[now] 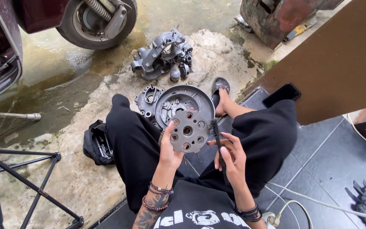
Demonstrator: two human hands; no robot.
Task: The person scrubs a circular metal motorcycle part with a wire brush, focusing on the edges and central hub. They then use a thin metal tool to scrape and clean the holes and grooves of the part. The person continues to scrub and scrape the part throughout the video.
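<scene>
Engine casing on wet concrete beyond round housing; scooter wheel top left; black phone right; tool pouch left; white cable.

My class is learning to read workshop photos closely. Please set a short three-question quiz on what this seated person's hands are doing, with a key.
1. True or false: the left hand holds a round metal plate with several holes.
2. What does the right hand hold? A) a hammer B) a small dark brush C) a phone
3. What lies on the concrete floor just beyond the plate, between the person's knees?

Key
1. True.
2. B; its bristled end sits at the plate's right edge.
3. A large round engine cover, open side up.
</scene>
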